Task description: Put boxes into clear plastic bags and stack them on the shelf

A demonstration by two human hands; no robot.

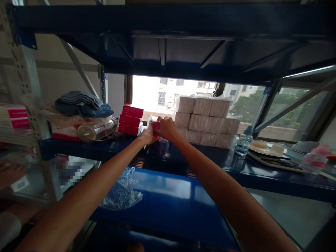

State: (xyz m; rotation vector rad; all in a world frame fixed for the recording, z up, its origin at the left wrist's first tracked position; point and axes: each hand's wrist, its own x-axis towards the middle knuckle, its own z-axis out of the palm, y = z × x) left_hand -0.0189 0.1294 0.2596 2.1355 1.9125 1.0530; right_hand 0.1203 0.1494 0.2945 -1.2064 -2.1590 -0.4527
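Note:
Both arms reach forward to the middle shelf [168,154]. My left hand [149,134] and my right hand [166,126] meet around a small red and white box [156,126], each closed on it. Most of the box is hidden by the fingers. Just left of my hands, several red boxes [130,120] with white print stand in a pile. To the right, a block of pale packs [204,120] wrapped in clear film is stacked in rows against the window.
Folded jeans [84,105] lie over a metal cylinder [96,129] at the left. A clear bottle [243,143], a tray [273,162] and a pink-topped bottle [316,159] stand at the right. Crumpled plastic film [122,190] lies on the lower shelf. Another person's hand [12,173] shows far left.

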